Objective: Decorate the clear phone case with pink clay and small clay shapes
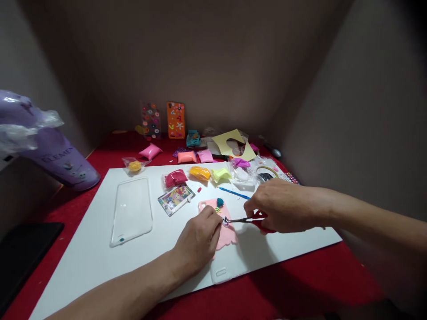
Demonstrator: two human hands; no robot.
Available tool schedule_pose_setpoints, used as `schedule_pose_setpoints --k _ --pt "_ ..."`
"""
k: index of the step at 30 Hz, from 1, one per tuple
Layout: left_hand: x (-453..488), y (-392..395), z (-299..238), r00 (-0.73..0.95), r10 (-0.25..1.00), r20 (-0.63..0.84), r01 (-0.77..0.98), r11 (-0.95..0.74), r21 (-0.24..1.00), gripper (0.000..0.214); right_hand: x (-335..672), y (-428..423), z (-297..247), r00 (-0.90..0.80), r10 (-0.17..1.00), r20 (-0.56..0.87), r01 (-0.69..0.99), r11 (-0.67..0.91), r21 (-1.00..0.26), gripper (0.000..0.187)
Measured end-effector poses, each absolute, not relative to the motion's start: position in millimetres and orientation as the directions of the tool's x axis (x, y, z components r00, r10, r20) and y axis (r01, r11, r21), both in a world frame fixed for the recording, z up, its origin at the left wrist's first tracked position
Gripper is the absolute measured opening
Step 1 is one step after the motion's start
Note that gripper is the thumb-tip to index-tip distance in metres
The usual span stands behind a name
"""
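Note:
In the head view my right hand is closed round the red handles of a pair of scissors. The blade tips point left and meet a small white piece with dark marks. My left hand pinches that piece by its left side, its fingertips partly hidden. Beneath both lies a clear phone case, its upper part covered with pink clay that ends in a wavy edge. A dark teal clay lump and thin yellow-green strips sit near its top.
Across the white board lie another clear case, a picture card, a blue tool and bagged clay, including a red pack. Decorated cases, one of them an orange case, lean at the back. A purple tumbler tilts at left.

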State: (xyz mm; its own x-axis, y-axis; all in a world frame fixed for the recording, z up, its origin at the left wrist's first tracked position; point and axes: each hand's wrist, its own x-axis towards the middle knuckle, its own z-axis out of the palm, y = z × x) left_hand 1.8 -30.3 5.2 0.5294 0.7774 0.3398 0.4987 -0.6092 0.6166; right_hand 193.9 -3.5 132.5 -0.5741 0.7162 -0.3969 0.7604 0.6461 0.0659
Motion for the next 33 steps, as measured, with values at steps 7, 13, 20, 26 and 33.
schedule_pose_setpoints --k 7,13,20,26,33 --pt "1.2 -31.0 5.4 0.531 0.777 0.339 0.503 -0.61 0.613 0.021 191.6 -3.2 132.0 -0.589 0.707 -0.39 0.759 0.65 0.033 0.017" --pt "1.2 -31.0 5.4 0.538 0.779 0.322 0.507 -0.605 0.614 0.021 191.3 -3.0 131.8 -0.585 0.708 -0.395 0.754 0.654 0.056 0.015" --pt "1.2 -30.4 4.4 0.539 0.787 0.3 0.51 -0.588 0.628 0.02 189.4 -2.8 139.7 -0.548 0.685 -0.48 0.76 0.647 0.056 0.012" --pt "0.7 -31.7 5.4 0.538 0.787 0.303 0.51 -0.59 0.626 0.021 188.3 -2.6 139.7 -0.529 0.692 -0.491 0.765 0.639 0.078 0.012" --pt "0.5 -29.8 3.7 0.545 0.778 0.311 0.51 -0.603 0.614 0.019 186.5 -3.9 139.7 -0.519 0.695 -0.499 0.765 0.638 0.093 0.011"
